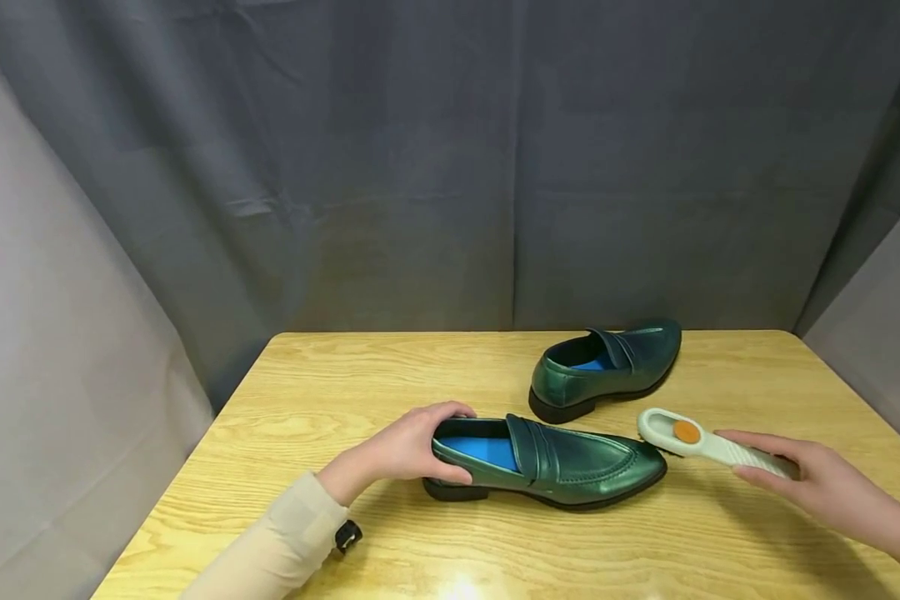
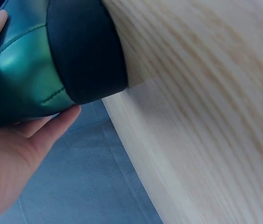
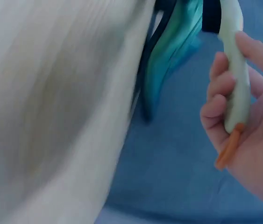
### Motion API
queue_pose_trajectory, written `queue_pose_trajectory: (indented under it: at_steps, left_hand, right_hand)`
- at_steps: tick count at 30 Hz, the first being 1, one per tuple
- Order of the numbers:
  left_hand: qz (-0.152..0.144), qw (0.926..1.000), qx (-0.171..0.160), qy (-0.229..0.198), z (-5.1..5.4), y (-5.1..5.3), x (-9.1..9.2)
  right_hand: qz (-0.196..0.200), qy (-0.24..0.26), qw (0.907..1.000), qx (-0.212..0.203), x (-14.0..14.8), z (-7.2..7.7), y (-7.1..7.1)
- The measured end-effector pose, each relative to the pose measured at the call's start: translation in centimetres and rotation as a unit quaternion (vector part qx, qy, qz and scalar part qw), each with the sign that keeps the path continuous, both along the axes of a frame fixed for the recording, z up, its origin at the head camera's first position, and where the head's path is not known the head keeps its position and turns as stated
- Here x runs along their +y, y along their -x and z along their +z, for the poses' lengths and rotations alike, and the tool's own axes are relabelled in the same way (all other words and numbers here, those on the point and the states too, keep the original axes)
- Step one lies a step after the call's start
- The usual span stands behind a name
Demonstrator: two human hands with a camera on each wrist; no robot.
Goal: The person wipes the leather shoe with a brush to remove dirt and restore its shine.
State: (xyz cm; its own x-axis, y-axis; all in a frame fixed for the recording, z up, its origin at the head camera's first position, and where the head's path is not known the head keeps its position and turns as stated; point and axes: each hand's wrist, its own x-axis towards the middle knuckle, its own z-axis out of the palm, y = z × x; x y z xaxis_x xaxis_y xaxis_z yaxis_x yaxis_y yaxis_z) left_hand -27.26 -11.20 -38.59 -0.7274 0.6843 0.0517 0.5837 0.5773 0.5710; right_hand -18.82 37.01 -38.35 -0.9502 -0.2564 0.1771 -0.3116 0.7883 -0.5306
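Note:
My left hand (image 1: pixel 408 446) grips the heel end of a shiny dark green loafer (image 1: pixel 596 467). The shoe stands on its sole, toe to the right, with a blue insole inside. In the left wrist view, fingers lie along both sides of its black heel (image 2: pixel 87 51). My right hand (image 1: pixel 821 483) holds a pale green brush (image 1: pixel 723 450) by its handle, an orange button on top. An orange loop (image 3: pixel 229 147) hangs from the handle's end. The brush's head is right by the toe tip, dark bristles downward; whether they touch the leather I cannot tell.
A second green loafer (image 1: pixel 607 371) stands behind the first, its toe angled to the back right. Both are on a light wooden table (image 1: pixel 375 375). Dark grey cloth (image 1: pixel 420 167) hangs behind the table, with paler cloth at both sides.

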Motion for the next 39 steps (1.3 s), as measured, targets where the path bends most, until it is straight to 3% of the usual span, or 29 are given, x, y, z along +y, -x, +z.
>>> queue_pose_trajectory:
  at_steps: [5, 10, 16, 27, 32, 39]
  left_hand:
    - [-0.002, 1.0, 0.003, -0.001, -0.1, -0.1, 0.2]
    - [-0.006, 1.0, -0.001, -0.005, -0.1, -0.1, 0.3]
    - [-0.002, 1.0, 0.004, -0.006, -0.1, -0.2, 0.0]
    - [0.003, 1.0, -0.002, -0.009, -0.2, -0.2, -0.4]
    - [0.01, 0.9999, -0.003, -0.005, -0.2, -0.3, -0.5]
    - [0.01, 0.9999, 0.009, -0.005, -0.3, -0.2, -0.5]
  right_hand:
    - [0.036, 0.027, 0.9987, -0.024, -4.8, 1.4, -0.3]
    - [0.071, 0.01, 0.9964, -0.045, -7.4, 1.5, -0.6]
    - [0.029, -0.022, 0.9958, -0.084, -6.0, 1.0, -0.3]
    - [-0.056, -0.095, 0.9912, -0.072, -2.4, 1.1, 0.3]
    - [-0.057, -0.079, 0.9932, -0.064, -2.8, 1.3, 0.1]
    - [-0.032, -0.052, 0.9979, -0.019, -4.6, 2.2, -0.2]
